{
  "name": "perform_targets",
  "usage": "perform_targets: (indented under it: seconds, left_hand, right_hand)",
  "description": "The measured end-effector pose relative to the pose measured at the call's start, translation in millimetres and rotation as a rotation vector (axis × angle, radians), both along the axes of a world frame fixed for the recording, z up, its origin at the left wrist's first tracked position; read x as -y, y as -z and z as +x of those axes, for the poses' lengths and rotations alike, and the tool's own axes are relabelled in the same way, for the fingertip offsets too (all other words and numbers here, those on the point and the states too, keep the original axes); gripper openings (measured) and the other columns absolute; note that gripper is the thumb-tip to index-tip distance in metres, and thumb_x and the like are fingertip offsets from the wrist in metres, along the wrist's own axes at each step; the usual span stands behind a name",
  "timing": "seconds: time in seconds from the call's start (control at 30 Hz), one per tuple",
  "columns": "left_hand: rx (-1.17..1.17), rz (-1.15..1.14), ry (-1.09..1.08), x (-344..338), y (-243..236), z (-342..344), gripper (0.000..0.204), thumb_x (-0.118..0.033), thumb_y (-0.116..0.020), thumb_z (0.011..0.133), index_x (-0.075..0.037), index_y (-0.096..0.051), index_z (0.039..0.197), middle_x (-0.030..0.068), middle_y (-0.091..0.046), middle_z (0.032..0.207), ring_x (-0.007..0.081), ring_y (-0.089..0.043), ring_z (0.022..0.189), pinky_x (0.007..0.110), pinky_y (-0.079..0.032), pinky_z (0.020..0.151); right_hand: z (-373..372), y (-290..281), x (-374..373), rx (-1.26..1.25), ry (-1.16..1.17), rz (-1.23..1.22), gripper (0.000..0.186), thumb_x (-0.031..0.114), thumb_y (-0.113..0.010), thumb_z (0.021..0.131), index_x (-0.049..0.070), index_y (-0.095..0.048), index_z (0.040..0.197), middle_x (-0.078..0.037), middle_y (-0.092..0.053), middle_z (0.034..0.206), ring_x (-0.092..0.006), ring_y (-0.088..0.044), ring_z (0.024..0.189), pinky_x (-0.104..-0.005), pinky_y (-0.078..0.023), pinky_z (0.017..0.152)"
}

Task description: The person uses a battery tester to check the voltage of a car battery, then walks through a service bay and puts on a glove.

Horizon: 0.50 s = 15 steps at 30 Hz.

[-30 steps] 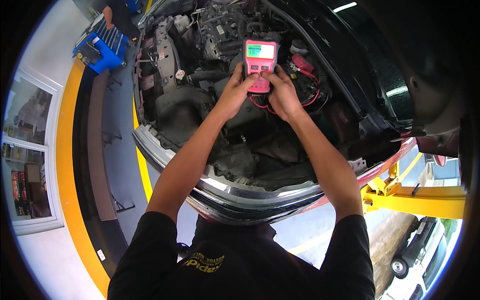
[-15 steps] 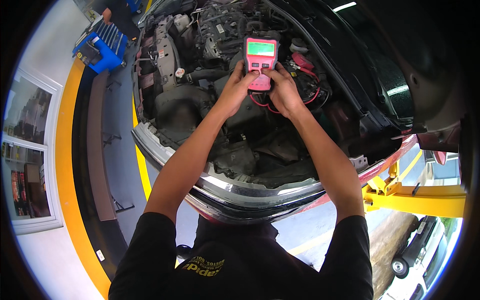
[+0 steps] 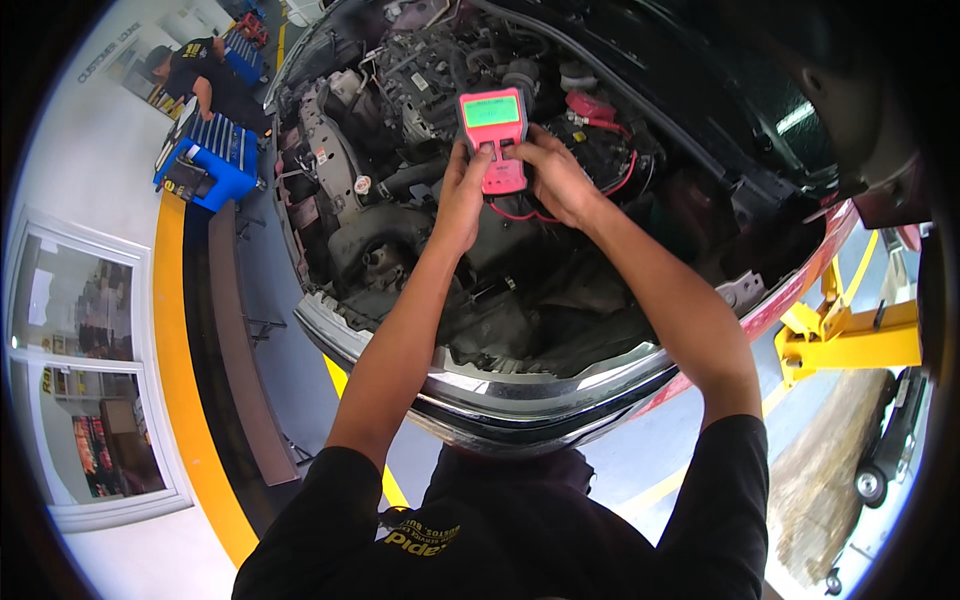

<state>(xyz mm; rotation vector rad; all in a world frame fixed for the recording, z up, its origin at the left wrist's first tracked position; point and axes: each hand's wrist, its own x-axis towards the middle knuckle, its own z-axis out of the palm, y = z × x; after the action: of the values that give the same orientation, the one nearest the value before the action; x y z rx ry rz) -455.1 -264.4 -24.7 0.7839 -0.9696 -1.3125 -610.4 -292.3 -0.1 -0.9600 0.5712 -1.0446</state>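
Observation:
I hold a red handheld tester (image 3: 494,130) with a green lit screen over the open engine bay (image 3: 400,260). My left hand (image 3: 462,195) grips its left side, thumb on the buttons. My right hand (image 3: 558,178) grips the right side, with its thumb on the buttons too. A red cable (image 3: 620,185) runs from below the tester toward a red clamp (image 3: 590,108) among the engine parts at the right.
A co-worker (image 3: 190,80) leans by a blue tool cart (image 3: 205,160) at upper left. A bench (image 3: 250,360) runs along the window wall. The raised hood (image 3: 730,90), a yellow lift post (image 3: 850,340) and another car (image 3: 880,470) are at the right.
The view has shifted, bringing more of the co-worker into the picture. The tester sits slightly lower and further left in the frame, still held in both my hands.

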Motion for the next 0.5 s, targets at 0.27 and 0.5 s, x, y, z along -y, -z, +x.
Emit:
perform_targets:
  seconds: [0.27, 0.5]
  left_hand:
    - [0.028, -0.033, -0.021, -2, 3, 3, 0.041, -0.027, -0.059, 0.105, -0.004, -0.050, 0.137, 0.0088, -0.059, 0.131, 0.0142, -0.056, 0.120, 0.033, -0.043, 0.104]
    - [0.065, -0.037, -0.073, -7, -8, 3, 0.039, -0.027, -0.059, 0.104, -0.005, -0.052, 0.135, 0.0074, -0.062, 0.125, 0.0137, -0.057, 0.116, 0.031, -0.043, 0.101]
  right_hand:
    - [3, 4, -5, -0.020, -0.010, -0.042, 0.059, 0.009, -0.060, 0.098, -0.007, -0.036, 0.149, -0.012, -0.061, 0.132, -0.0180, -0.059, 0.123, -0.0338, -0.045, 0.108]
    - [18, 1, -5, -0.075, 0.141, -0.056, 0.037, 0.009, -0.058, 0.101, -0.001, -0.052, 0.136, -0.011, -0.066, 0.121, -0.0175, -0.065, 0.112, -0.0335, -0.052, 0.098]
